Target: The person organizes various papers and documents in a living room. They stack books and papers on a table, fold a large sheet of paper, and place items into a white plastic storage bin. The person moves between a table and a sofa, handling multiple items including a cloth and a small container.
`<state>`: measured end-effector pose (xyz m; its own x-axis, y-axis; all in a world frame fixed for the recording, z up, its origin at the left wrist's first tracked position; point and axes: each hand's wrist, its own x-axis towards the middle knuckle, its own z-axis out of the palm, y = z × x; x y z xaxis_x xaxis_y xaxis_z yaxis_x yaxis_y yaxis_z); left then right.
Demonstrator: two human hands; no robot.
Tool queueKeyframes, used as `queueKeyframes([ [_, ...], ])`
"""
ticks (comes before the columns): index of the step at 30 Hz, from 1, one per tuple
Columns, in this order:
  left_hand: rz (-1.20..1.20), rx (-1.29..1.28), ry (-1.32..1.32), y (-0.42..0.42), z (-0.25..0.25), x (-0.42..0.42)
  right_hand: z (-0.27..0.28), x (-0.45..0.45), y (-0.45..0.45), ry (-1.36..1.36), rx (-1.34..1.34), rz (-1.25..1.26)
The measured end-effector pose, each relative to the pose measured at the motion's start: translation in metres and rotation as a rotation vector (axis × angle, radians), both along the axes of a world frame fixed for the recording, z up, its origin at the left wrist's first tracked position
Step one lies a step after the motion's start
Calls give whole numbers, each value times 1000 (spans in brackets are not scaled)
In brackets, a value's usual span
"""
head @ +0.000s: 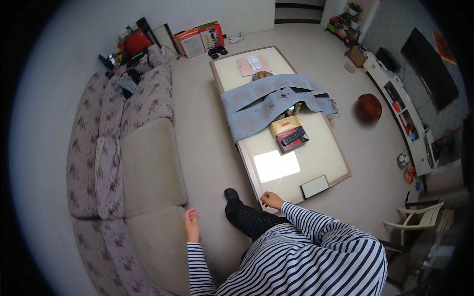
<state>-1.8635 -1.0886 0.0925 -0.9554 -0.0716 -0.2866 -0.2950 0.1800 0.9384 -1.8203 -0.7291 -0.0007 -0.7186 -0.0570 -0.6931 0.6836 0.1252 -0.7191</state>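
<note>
My left hand hangs beside the sofa's tan seat cushion, fingers apart and nothing in it. Above the near end of the long coffee table is my right hand, empty, its fingers loosely curled. A blue-grey cloth with cut-like gaps lies rumpled across the table's middle. Against it rests a yellow soft pack, and a black remote control lies on a red box. Near the table's right corner is a dark-edged, light rectangular object.
The floral sofa runs along the left, with clothes heaped on it. A red-brown round stool stands right of the table, before a white TV cabinet. A chair is at the lower right. Black shoes lie beyond the table.
</note>
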Motion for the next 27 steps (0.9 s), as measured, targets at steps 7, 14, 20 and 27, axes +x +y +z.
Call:
queueKeyframes([
  [7, -382, -127, -157, 15, -26, -180, -62, -173, -5, -197, -131, -432],
  [14, -842, -172, -269, 101, -44, -383, -66, -298, 36, -182, -168, -917],
  [20, -1518, -328, -164, 260, -167, -535, -178, -353, 48, -360, -16, -1245],
  [27, -1837, -442, -171, 394, -265, -585, -291, -410, 39, -579, 315, -1735],
])
